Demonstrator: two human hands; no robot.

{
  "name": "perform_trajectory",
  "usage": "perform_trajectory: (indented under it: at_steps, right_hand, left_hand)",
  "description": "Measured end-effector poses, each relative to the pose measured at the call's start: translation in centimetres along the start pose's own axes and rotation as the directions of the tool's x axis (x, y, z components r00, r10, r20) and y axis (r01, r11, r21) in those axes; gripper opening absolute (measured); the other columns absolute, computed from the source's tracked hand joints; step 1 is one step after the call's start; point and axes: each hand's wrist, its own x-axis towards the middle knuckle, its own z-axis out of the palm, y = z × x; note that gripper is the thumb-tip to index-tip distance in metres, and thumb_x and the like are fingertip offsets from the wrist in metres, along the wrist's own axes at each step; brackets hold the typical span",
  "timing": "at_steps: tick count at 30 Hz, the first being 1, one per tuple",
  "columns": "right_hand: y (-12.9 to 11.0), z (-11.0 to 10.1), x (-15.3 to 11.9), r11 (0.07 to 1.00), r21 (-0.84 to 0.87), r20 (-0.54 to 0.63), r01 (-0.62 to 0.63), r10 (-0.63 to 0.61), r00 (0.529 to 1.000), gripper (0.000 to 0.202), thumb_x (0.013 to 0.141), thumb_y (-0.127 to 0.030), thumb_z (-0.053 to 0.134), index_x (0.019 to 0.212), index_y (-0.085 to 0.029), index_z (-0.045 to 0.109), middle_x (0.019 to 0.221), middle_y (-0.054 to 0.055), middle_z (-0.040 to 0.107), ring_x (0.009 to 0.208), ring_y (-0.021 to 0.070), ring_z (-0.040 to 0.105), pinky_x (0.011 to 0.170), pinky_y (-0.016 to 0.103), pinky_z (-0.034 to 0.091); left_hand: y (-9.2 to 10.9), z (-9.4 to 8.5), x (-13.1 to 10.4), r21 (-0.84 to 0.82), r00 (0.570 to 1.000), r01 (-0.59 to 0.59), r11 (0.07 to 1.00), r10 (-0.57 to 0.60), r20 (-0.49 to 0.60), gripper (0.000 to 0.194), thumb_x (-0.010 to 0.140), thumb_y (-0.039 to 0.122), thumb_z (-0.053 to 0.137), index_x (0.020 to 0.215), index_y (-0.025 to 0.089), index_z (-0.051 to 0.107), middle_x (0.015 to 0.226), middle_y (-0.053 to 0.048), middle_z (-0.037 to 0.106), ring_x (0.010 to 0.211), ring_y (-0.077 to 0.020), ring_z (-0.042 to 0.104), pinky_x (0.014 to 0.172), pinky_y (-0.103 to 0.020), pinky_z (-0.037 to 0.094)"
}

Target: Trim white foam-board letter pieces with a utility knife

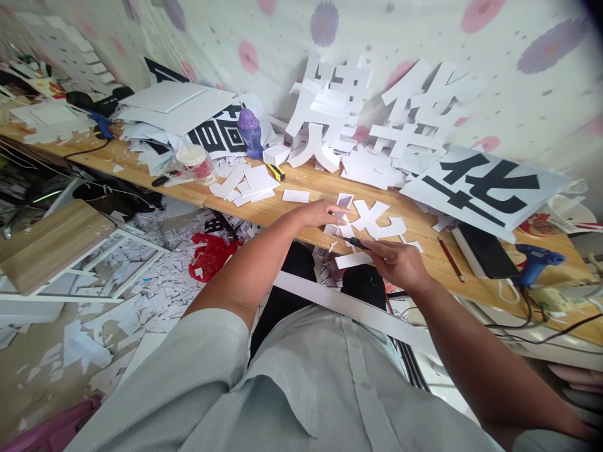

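Observation:
My left hand (323, 213) is closed at the front of the wooden table, its fingers pressed on a small white board piece (345, 201) that stands up from the tabletop. Gripped in my right hand (398, 262) is a slim dark-handled craft knife (357, 242), its tip pointing left toward the fingers of my left hand. Just beyond both hands lies a white cut-out character part (377, 220). A white strip (352, 260) juts over the table edge below the knife, and a long white strip (339, 301) crosses my lap.
White letter pieces (315, 141) lean against the patterned wall covering. A yellow-and-black utility knife (275, 171) lies near a purple-lidded bottle (250, 133). To the right are a printed sheet (485, 182), a pencil (451, 258), a black device (490, 251) and a blue glue gun (539, 260). Scraps litter the floor.

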Motion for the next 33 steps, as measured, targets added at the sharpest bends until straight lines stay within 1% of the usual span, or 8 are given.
perform_trajectory:
  at_steps: [7,12,19,25,27,30,32,33]
  right_hand:
    - [-1.1,-0.3,0.2,0.999,0.033,-0.017,-0.02,0.021,1.0,0.033,0.108,-0.028,0.065,0.137,-0.033,0.081,0.112,0.001,0.088,0.083,0.0214,0.084,0.06,0.029,0.053]
    - [-1.4,-0.1,0.0,0.997,0.066,-0.011,-0.048,0.049,0.999,0.034,0.108,-0.029,0.066,0.138,-0.033,0.079,0.117,0.002,0.087,0.088,0.023,0.085,0.065,0.03,0.058]
    - [-1.7,0.2,-0.1,0.984,0.162,-0.053,-0.08,0.09,0.995,0.034,0.107,-0.028,0.066,0.138,-0.03,0.079,0.122,0.004,0.086,0.095,0.0244,0.086,0.074,0.032,0.066]
    - [-2.3,0.5,0.3,0.975,0.181,-0.082,-0.13,0.146,0.986,0.035,0.107,-0.03,0.065,0.139,-0.031,0.079,0.124,0.005,0.085,0.099,0.0252,0.086,0.077,0.033,0.067]
    - [-2.4,0.3,0.3,0.976,0.177,-0.05,-0.125,0.136,0.989,0.035,0.108,-0.031,0.065,0.139,-0.031,0.079,0.123,0.005,0.085,0.097,0.0254,0.086,0.078,0.034,0.068]
    - [-2.5,0.0,0.3,0.971,0.205,-0.008,-0.125,0.13,0.992,0.036,0.109,-0.032,0.063,0.141,-0.032,0.078,0.122,0.005,0.086,0.095,0.0246,0.086,0.079,0.035,0.068]
    - [-2.5,0.0,0.1,0.964,0.233,0.001,-0.131,0.134,0.991,0.036,0.109,-0.032,0.062,0.142,-0.033,0.077,0.123,0.004,0.085,0.096,0.0241,0.085,0.081,0.035,0.069]
    - [-2.4,0.0,0.1,0.961,0.243,0.003,-0.133,0.136,0.991,0.037,0.109,-0.032,0.063,0.143,-0.034,0.077,0.123,0.004,0.085,0.097,0.024,0.085,0.081,0.035,0.069]
  left_hand:
    - [0.3,-0.4,-0.1,0.055,0.999,0.015,0.998,-0.017,0.031,0.058,0.098,0.048,0.076,0.153,0.034,0.068,0.161,-0.003,0.065,0.147,-0.0287,0.062,0.124,-0.034,0.042]
    - [1.1,-1.0,-0.4,0.139,0.998,0.034,0.99,-0.04,0.043,0.052,0.105,0.056,0.062,0.153,0.038,0.067,0.164,-0.001,0.062,0.15,-0.028,0.059,0.126,-0.035,0.039]
    - [1.3,-1.5,-1.2,0.033,0.999,0.035,0.999,-0.035,-0.003,0.054,0.105,0.041,0.063,0.158,0.032,0.063,0.164,-0.003,0.062,0.147,-0.0273,0.061,0.125,-0.036,0.038]
    - [0.1,-1.4,-1.3,-0.177,1.0,0.016,0.984,-0.017,-0.005,0.062,0.097,0.041,0.074,0.155,0.023,0.066,0.133,-0.008,0.081,0.118,-0.0243,0.073,0.114,-0.038,0.046]
    - [-0.2,-1.5,-1.4,-0.207,1.0,0.003,0.978,-0.007,-0.022,0.063,0.092,0.043,0.08,0.151,0.023,0.07,0.112,-0.005,0.083,0.102,-0.0218,0.073,0.105,-0.036,0.049]
    - [-0.3,-1.7,-1.5,-0.183,1.0,-0.001,0.983,-0.001,-0.015,0.067,0.084,0.04,0.087,0.147,0.023,0.074,0.073,0.005,0.065,0.074,-0.0165,0.061,0.087,-0.033,0.05]
    - [-0.2,-1.8,-1.6,-0.185,1.0,0.003,0.983,-0.002,0.007,0.067,0.082,0.038,0.087,0.146,0.022,0.075,0.064,0.008,0.052,0.066,-0.0141,0.052,0.08,-0.031,0.047]
    - [-0.1,-1.8,-1.6,-0.197,1.0,0.007,0.98,-0.004,0.014,0.066,0.082,0.037,0.086,0.145,0.023,0.075,0.063,0.009,0.051,0.065,-0.0136,0.05,0.078,-0.031,0.047]
